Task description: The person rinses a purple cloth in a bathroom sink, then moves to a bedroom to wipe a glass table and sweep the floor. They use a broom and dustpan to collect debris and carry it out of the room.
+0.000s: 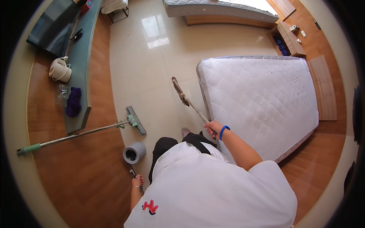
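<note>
I've got the right hand [214, 129] wrapped round a long-handled brush [197, 111], its brown head angled over the pale floor [140, 78] beside the white mattress [262, 102]; on my feed's left, the left hand [137, 181] grips a thin handle [132, 173] near the grey cylinder [140, 150].

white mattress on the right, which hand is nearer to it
Right: the right hand shows at the left edge of the white mattress; the left hand is farther left, near the grey cylinder.
</note>
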Tool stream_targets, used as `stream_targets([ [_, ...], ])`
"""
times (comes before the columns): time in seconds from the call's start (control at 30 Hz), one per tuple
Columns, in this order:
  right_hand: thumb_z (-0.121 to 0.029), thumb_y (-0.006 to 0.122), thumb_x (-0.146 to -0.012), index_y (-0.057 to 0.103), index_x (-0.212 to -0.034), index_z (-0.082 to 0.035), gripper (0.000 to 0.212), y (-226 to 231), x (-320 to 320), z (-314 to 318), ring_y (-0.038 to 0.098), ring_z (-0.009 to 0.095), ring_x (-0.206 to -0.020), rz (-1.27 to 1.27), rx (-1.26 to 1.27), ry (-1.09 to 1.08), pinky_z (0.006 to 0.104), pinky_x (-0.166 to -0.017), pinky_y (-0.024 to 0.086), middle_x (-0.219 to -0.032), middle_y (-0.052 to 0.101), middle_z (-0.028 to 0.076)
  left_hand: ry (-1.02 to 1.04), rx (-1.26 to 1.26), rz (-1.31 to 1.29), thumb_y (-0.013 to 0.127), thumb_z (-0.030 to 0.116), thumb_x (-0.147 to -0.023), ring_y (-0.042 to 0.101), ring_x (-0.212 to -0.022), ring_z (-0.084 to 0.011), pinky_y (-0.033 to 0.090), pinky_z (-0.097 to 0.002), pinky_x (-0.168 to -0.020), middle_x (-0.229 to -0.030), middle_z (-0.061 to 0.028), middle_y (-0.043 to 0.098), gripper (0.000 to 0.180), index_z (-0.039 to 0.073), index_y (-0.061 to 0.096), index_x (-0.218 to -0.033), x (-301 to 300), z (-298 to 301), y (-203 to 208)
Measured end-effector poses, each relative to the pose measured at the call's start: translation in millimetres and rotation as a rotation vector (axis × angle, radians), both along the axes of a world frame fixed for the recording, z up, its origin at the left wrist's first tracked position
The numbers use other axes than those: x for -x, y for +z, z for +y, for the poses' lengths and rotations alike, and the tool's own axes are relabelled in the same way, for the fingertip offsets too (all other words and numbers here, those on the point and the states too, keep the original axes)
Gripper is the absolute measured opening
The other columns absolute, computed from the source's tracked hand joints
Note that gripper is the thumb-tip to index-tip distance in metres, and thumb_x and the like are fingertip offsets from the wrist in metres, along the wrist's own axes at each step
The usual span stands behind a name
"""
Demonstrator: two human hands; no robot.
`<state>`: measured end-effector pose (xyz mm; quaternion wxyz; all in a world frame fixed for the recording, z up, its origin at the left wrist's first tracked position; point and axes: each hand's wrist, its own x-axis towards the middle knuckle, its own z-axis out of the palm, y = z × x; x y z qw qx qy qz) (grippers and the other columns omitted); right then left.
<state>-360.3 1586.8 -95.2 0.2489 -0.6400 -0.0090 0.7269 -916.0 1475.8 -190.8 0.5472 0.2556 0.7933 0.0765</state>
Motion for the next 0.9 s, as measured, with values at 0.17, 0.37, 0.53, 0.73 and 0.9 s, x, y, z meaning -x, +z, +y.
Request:
stream_targets([
  [0.17, -0.020, 0.060, -0.080, 0.049, -0.068, -0.013, 0.017, -6.8, -16.7, 130.4, 0.039, 0.006, -0.039, -0.029, -0.021, 0.012, 0.0222, -0.035, 0.026, -0.050, 0.044, -0.003, 0.025, 0.135, 0.115, 0.048, 0.037, -0.090, 0.058, -0.057, -0.0225, 0.044, -0.0362, -0.051, -0.068, -0.0142, 0.061, 0.036, 0.006, 0.065, -0.083, 15.6, 14.4, -21.4],
  [0.37, -0.022, 0.058, -0.081, 0.053, -0.076, -0.011, 0.013, -17.4, -23.9, 265.5, 0.037, 0.004, -0.039, 0.067, 0.021, -0.124, 0.0199, -0.035, 0.025, -0.051, 0.043, -0.005, -0.721, 0.153, 0.667, 0.049, 0.043, -0.088, 0.063, -0.066, -0.0315, 0.045, -0.0444, -0.058, -0.072, -0.0220, 0.063, 0.041, 0.007, 0.068, -0.081, 45.6, 134.9, -128.1],
  [0.53, -0.024, 0.060, -0.079, 0.051, -0.073, -0.012, 0.016, -5.4, -38.1, 363.2, 0.039, 0.005, -0.040, -0.040, 0.043, -0.102, 0.0213, -0.037, 0.028, -0.051, 0.043, -0.005, -0.162, -0.036, -0.027, 0.048, 0.038, -0.090, 0.059, -0.064, -0.0203, 0.044, -0.0336, -0.056, -0.073, -0.0122, 0.062, 0.036, 0.006, 0.067, -0.088, -21.1, 334.3, -93.5],
  [0.73, -0.024, 0.060, -0.078, 0.051, -0.074, -0.012, 0.016, -8.8, -42.0, 477.2, 0.038, 0.006, -0.040, -0.095, 0.044, -0.047, 0.0219, -0.036, 0.027, -0.051, 0.043, -0.004, -0.048, -0.335, -0.245, 0.047, 0.032, -0.093, 0.054, -0.061, -0.0069, 0.043, -0.0206, -0.055, -0.074, -0.0004, 0.061, 0.032, 0.006, 0.065, -0.096, -103.7, 560.2, 4.7],
  [0.9, -0.024, 0.060, -0.077, 0.052, -0.074, -0.011, 0.016, -19.3, -66.8, 613.8, 0.038, 0.007, -0.040, -0.157, 0.050, 0.063, 0.0221, -0.036, 0.027, -0.052, 0.044, -0.003, 0.084, -0.348, -0.141, 0.047, 0.030, -0.092, 0.054, -0.062, -0.0083, 0.044, -0.0224, -0.057, -0.075, -0.0019, 0.061, 0.032, 0.004, 0.064, -0.096, -139.8, 613.4, 38.1],
])
